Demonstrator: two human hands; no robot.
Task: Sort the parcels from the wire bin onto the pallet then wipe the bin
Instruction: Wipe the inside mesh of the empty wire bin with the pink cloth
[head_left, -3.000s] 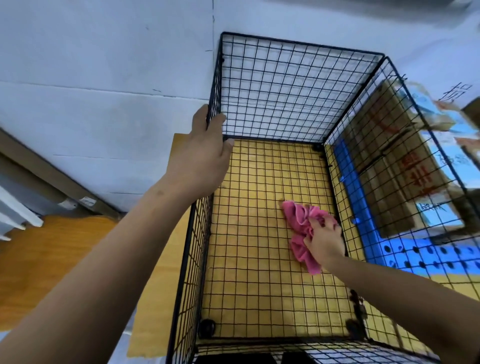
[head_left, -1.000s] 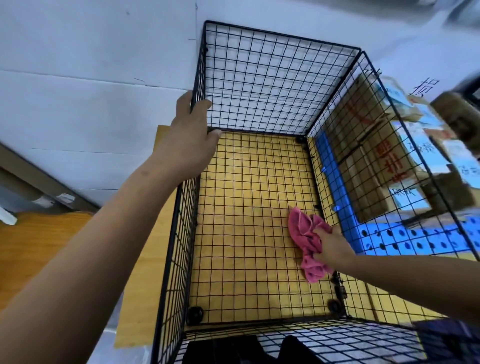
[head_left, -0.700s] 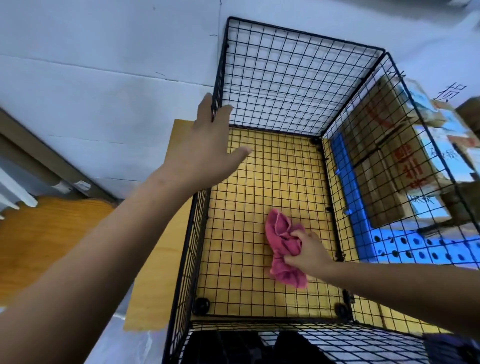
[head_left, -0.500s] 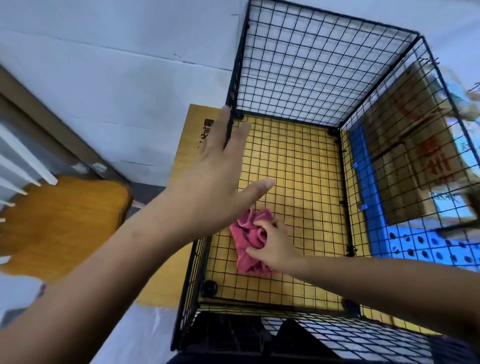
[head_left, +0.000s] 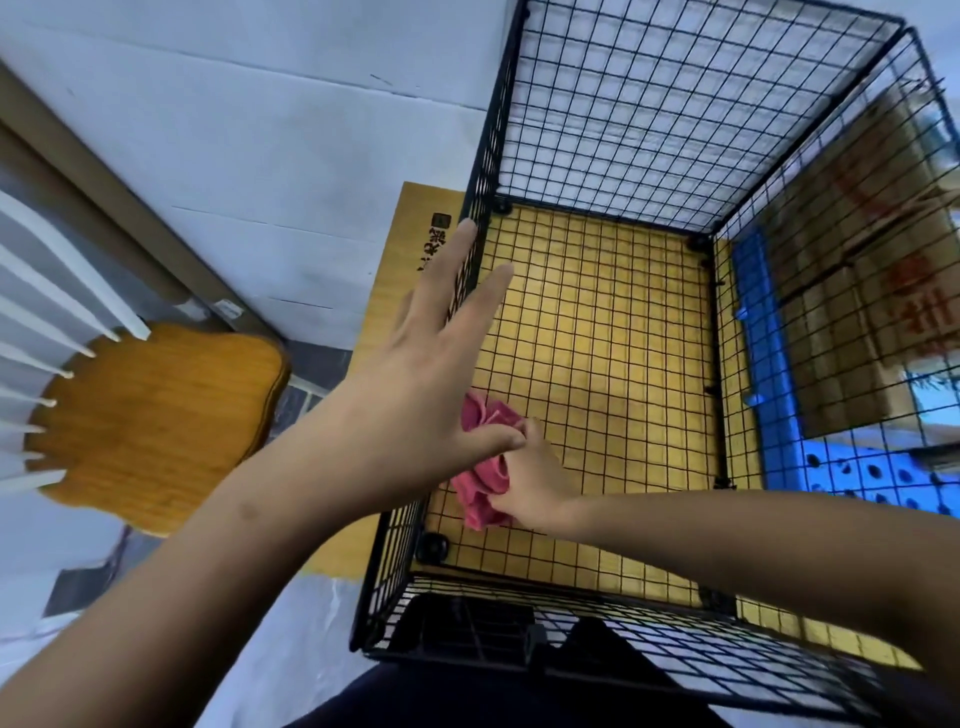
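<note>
Wire bin: The black wire bin (head_left: 649, 119) stands open-topped, seen from above, with no parcels inside it.
Left hand: The left hand (head_left: 415, 395) is released, its fingers (head_left: 467, 234) straight and stretched along the top rim of the bin's left wall. Whether they press the wire or only lie against it cannot be told.
Right hand: The right hand (head_left: 530, 483) reaches down inside the bin and is clenched around a pink cloth (head_left: 483, 467), its arm crossing in from the bin's near right side.
Cloth: Bunched into folds, it lies on the bin's mesh floor near the near-left corner, partly hidden behind the left hand's thumb.
Parcels: Brown cardboard parcels (head_left: 852, 291) with red print show through the bin's right wall, outside the bin.
Pallet: A blue perforated pallet (head_left: 857, 467) lies just beyond the bin's right wall, with the parcels on it.
Board: A yellow board (head_left: 597, 338) shows through the bin's floor and sticks out past its left wall.
Chair: A wooden chair seat (head_left: 156, 415) with white back spindles stands well to the left of the bin.
</note>
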